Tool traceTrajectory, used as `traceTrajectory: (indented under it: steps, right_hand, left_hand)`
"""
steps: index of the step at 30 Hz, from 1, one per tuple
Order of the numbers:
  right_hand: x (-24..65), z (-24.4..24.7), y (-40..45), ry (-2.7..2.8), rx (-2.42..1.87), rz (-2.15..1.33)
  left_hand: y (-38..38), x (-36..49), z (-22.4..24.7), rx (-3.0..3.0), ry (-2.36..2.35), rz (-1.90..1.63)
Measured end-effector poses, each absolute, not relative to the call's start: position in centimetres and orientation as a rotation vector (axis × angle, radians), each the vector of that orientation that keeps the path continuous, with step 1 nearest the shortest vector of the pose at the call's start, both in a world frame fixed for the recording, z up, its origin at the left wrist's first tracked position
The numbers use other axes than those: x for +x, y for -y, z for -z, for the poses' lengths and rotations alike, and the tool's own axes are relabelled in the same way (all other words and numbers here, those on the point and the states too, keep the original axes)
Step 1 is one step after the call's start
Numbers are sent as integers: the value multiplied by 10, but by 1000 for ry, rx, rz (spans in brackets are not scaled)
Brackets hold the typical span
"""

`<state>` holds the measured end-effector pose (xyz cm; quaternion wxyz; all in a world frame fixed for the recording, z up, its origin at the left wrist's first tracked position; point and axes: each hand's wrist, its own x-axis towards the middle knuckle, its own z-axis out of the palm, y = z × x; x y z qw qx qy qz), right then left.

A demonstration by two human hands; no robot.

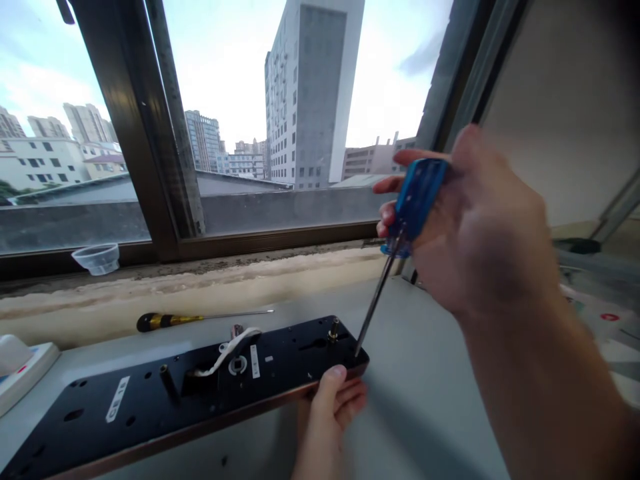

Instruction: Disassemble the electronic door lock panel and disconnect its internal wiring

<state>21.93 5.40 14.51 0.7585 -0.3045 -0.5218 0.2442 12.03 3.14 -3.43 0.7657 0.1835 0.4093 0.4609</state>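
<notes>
A long black metal plate [195, 393] with a copper-coloured edge, brass posts, a white cable and paper labels lies slantwise from the lower left to the centre. My left hand [333, 407] grips its near edge close to the right end, thumb on top and fingers underneath. In my right hand [465, 227] is a screwdriver with a blue handle [417, 200]. Its shaft points down and its tip meets the plate near the right end corner; whether a screw sits under the tip is too small to tell.
Behind the plate lies a yellow and black screwdriver [173, 321]. A clear plastic cup [97, 259] stands on the window sill. A white power strip [30, 373] is at the left edge. The window frame [135, 133] rises behind, and blurred items lie at far right.
</notes>
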Motion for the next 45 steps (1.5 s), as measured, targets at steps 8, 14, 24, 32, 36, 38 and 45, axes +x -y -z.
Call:
traceTrajectory:
  steps: [8,14,24,32,36,38,45]
  right_hand:
    - [219,-149,-54,1070,-696,-469]
    - [222,-148,-56,1112,-704,-546]
    - [220,-147,-54,1189,-684,-567]
    - [220,-146,-52,1209,-636,-450]
    - [223,-146,-54,1212,-601,-456]
    - [225,-147,-53,1198,-572,-417]
    - [229,-155,-42,1096,-570,-242]
  left_hand:
    - [-33,120,38,392,-879,-1002]
    - [-33,121,36,399,-891,-1003]
    - [-32,120,37,400,-864,-1013]
    - [-31,121,35,405,-899,-1018]
    - [-29,120,30,412,-891,-1023]
    - [-28,120,29,410,-890,-1023]
    - [-26,118,23,376,-904,-1004]
